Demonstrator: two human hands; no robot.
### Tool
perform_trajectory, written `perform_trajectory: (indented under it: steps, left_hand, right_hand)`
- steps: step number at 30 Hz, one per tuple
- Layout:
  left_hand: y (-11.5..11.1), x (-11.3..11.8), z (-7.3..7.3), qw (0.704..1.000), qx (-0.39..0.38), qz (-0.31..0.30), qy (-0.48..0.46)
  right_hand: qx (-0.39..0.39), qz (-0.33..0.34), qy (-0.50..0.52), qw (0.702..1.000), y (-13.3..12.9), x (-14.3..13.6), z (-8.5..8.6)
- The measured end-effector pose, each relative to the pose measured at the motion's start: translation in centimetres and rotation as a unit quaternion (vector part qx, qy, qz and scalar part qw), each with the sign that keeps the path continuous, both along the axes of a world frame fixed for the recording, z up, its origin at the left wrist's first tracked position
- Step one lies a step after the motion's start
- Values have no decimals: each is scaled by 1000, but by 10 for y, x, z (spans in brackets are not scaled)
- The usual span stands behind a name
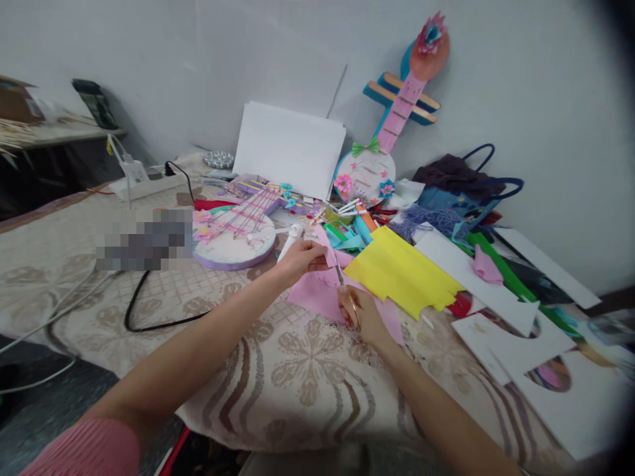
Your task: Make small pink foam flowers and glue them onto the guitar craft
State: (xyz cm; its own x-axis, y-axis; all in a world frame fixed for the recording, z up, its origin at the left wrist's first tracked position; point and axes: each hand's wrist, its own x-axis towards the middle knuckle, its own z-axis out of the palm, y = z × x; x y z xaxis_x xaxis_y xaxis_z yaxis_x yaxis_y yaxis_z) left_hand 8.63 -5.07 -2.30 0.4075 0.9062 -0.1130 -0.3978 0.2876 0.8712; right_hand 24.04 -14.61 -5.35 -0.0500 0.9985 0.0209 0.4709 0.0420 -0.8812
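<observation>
- On my remote feed, 1 narrow, pale-pink, felt-like strip point(325, 244) is up off the table, between the 2 hands, near the middle of the view.
- Left hand point(305, 259): pinching the strip between thumb and fingers, I judge to keep the soft material taut and steady by the blades.
- Right hand point(364, 314): closed round 1 pair of slim metal scissors with gold-toned handles point(339, 270), tips pointing away from the body toward the strip. Whether the blades are parted, I cannot tell.
- Below both hands: 1 larger flat pink felt-like sheet point(313, 301), likely kept close as matching stock.
- Just right: 1 bright-yellow sheet with a notched edge point(399, 271), overlapping the pink, probably pushed aside for elbow room.
- Left: 1 round, white-faced, purple-rimmed stringed model point(233, 250), lying flat.
- Behind: 1 tall pink-and-blue model instrument point(403, 109), propped against the grey wall point(520, 79), presumably to save table space.
</observation>
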Motion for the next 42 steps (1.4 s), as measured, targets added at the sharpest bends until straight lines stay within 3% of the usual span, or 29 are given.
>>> perform_trajectory:
  steps: [31, 42]
  left_hand:
    - [8, -4, -5, 999, 20, -10, 23]
    - [10, -4, -9, 999, 28, -24, 11]
  right_hand:
    - [0, -7, 13, 1000, -3, -3, 0]
    - [-27, 19, 49, 998, -4, -4, 2]
